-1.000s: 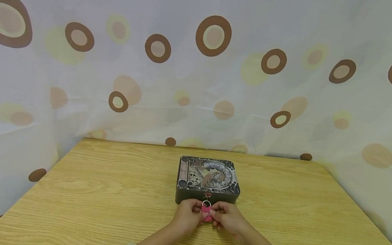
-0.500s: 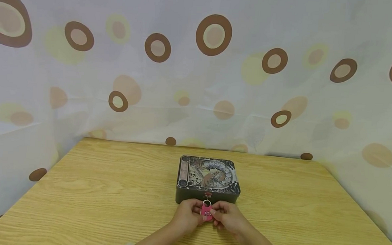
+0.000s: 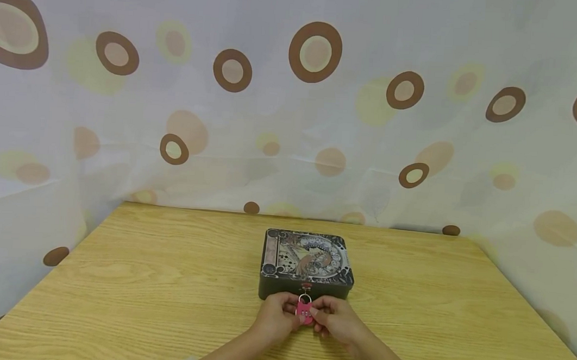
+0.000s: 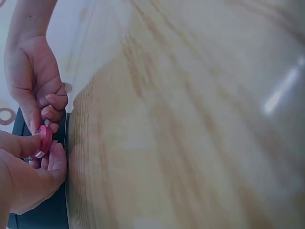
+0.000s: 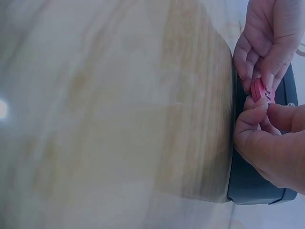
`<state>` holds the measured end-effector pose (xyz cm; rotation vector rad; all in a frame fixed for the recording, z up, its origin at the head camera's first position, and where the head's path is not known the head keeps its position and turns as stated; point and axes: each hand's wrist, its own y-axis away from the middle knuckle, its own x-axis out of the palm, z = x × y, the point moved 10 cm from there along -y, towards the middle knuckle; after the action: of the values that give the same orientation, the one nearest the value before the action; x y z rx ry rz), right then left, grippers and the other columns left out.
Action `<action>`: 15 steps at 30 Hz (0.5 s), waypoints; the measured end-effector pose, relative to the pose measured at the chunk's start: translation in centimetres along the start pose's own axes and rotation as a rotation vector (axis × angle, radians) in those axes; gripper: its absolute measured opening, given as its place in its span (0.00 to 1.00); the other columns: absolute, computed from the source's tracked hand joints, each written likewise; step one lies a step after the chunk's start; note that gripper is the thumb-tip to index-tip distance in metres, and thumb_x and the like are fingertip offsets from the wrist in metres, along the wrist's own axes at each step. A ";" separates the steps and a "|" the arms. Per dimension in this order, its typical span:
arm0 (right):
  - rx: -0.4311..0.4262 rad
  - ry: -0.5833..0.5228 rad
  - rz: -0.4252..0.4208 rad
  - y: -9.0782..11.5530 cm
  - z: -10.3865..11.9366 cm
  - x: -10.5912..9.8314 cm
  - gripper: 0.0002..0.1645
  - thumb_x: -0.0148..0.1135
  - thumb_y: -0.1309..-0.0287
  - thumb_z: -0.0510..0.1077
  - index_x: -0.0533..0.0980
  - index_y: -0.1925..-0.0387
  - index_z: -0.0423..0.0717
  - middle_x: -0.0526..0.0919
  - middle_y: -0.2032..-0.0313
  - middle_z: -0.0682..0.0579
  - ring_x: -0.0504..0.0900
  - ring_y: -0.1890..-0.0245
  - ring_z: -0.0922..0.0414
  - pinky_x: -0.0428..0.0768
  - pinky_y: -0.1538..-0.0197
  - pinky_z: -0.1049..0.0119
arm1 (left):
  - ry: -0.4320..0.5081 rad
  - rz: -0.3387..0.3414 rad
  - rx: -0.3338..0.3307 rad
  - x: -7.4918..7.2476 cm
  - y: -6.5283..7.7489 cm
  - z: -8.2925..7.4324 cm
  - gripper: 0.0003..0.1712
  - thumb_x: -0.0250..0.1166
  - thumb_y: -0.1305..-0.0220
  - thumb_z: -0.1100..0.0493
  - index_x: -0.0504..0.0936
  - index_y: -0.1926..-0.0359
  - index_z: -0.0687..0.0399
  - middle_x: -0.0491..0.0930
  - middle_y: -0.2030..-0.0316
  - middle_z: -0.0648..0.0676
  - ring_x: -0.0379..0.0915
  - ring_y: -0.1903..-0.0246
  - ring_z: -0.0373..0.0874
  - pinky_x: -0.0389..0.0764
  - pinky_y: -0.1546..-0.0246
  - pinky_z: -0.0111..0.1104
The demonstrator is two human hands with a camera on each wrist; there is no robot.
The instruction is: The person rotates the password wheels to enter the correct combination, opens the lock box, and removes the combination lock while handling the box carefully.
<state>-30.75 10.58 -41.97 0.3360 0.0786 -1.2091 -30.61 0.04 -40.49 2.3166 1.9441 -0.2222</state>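
A pink combination padlock [image 3: 304,309] hangs by its silver shackle from the red-and-metal clasp [image 3: 306,286] on the front of a dark box. The lid of this box [image 3: 309,257] is printed with an ornate picture and lies closed. My left hand [image 3: 276,317] pinches the padlock from the left, thumb low on its front. From the other side my right hand [image 3: 339,319] grips its right edge, thumb beside the small number dials. In the right wrist view the padlock [image 5: 260,90] shows between both sets of fingertips; its back is hidden by fingers.
The box stands on a light wood-grain table [image 3: 165,282], a little right of the middle. Behind and at both sides hangs a pale curtain [image 3: 272,119] with brown and yellow circles.
My left thumb has slid down the padlock's front, so the row of dials now shows. Both hands keep their hold, and the box stays in place.
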 end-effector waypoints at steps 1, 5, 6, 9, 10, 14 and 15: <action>-0.001 0.000 0.000 0.0 0.0 0.0 0.11 0.49 0.37 0.34 0.69 0.61 0.25 0.70 0.80 0.56 0.70 0.79 0.63 0.70 0.76 0.75 | -0.002 -0.007 0.005 -0.1 0.0 -0.1 0.15 0.63 0.53 0.77 0.76 0.60 0.77 0.79 0.73 0.60 0.75 0.74 0.41 0.81 0.74 0.30; -0.005 0.002 -0.005 0.0 0.0 0.0 0.10 0.49 0.38 0.34 0.70 0.61 0.26 0.70 0.81 0.56 0.70 0.79 0.63 0.70 0.76 0.75 | -0.013 -0.028 0.015 -0.3 0.0 -0.3 0.14 0.64 0.51 0.76 0.76 0.61 0.77 0.79 0.73 0.60 0.76 0.73 0.42 0.82 0.72 0.31; -0.003 0.003 -0.008 0.0 0.0 0.0 0.10 0.49 0.38 0.33 0.70 0.61 0.26 0.70 0.81 0.56 0.70 0.79 0.63 0.70 0.76 0.75 | -0.015 -0.031 0.015 -0.3 0.0 -0.3 0.13 0.64 0.51 0.75 0.77 0.61 0.76 0.79 0.73 0.60 0.76 0.73 0.42 0.82 0.72 0.31; 0.004 0.002 -0.014 0.0 0.0 -0.1 0.09 0.49 0.38 0.33 0.70 0.61 0.27 0.70 0.81 0.56 0.70 0.79 0.63 0.70 0.76 0.75 | -0.033 -0.037 0.016 -0.3 0.0 -0.3 0.12 0.64 0.49 0.74 0.77 0.61 0.75 0.78 0.73 0.59 0.76 0.73 0.42 0.82 0.73 0.31; 0.004 0.002 -0.015 0.0 0.0 -0.1 0.09 0.49 0.38 0.33 0.70 0.61 0.27 0.70 0.81 0.56 0.70 0.79 0.63 0.70 0.76 0.75 | -0.040 -0.040 0.017 -0.3 0.0 -0.4 0.12 0.64 0.49 0.74 0.77 0.61 0.75 0.78 0.74 0.58 0.76 0.73 0.41 0.81 0.74 0.30; -0.002 0.003 -0.015 0.0 0.0 -0.1 0.09 0.49 0.38 0.34 0.70 0.62 0.27 0.70 0.81 0.56 0.70 0.79 0.63 0.70 0.76 0.75 | -0.054 -0.048 0.021 -0.2 0.1 -0.3 0.10 0.63 0.48 0.73 0.78 0.63 0.74 0.77 0.75 0.56 0.73 0.75 0.38 0.78 0.77 0.27; -0.003 0.004 -0.015 0.0 0.0 -0.1 0.09 0.49 0.38 0.34 0.70 0.62 0.27 0.70 0.81 0.56 0.70 0.79 0.63 0.70 0.77 0.75 | -0.058 -0.051 0.025 -0.2 0.1 -0.4 0.09 0.63 0.48 0.73 0.78 0.63 0.74 0.77 0.76 0.56 0.72 0.76 0.38 0.78 0.78 0.26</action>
<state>-30.83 10.66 -41.94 0.3354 0.0863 -1.2230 -30.54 -0.13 -40.10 2.2505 1.9855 -0.3163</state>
